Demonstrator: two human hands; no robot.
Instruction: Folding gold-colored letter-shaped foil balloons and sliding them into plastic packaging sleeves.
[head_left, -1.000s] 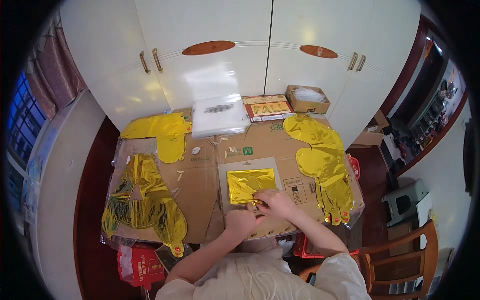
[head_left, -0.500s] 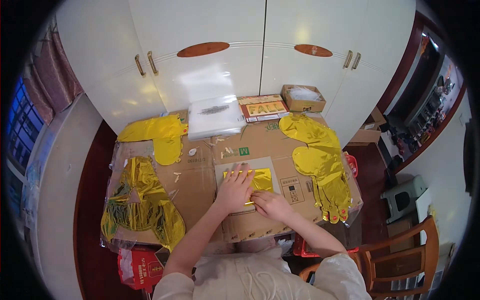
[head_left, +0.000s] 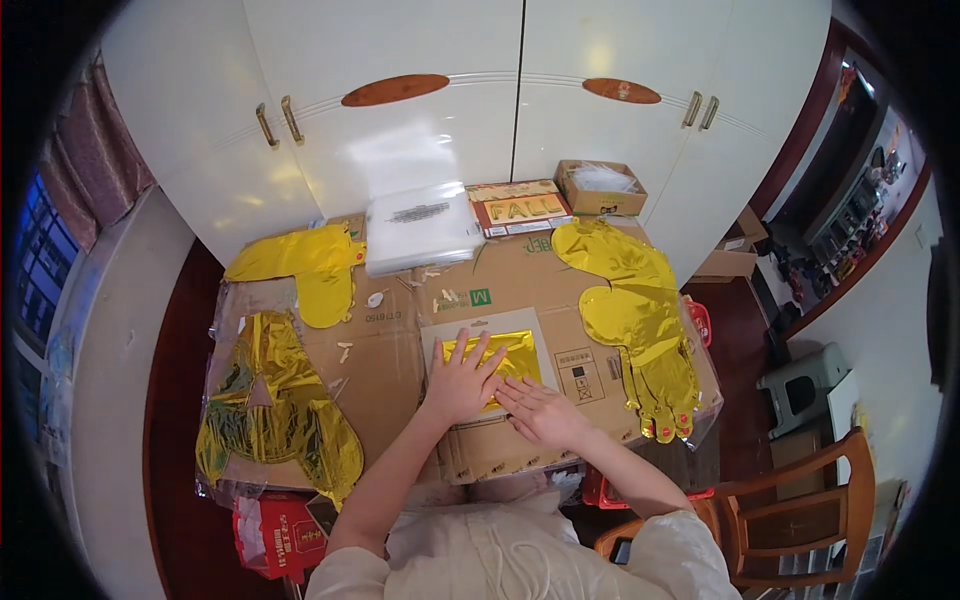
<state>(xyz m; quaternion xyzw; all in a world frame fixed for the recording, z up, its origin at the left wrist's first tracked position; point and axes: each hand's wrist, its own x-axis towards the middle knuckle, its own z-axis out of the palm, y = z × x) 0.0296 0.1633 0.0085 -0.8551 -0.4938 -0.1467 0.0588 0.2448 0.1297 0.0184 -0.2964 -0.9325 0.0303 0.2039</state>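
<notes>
Both hands spread palm-down on a folded gold foil sheet near the counter's near edge
The left hand (head_left: 463,383) lies with fingers fanned over the left part of the folded gold foil sheet (head_left: 515,358), on a grey card (head_left: 515,322); the right hand (head_left: 542,412), fingers straight and close together, rests on its near right corner, gripping nothing; whether the hands touch, I cannot tell; the counter's cardboard cover (head_left: 390,375) bears green and dark print; at the far edge, a flat package (head_left: 518,208) shows large gold lettering, and clear bags (head_left: 420,230) carry a dark printed block
</notes>
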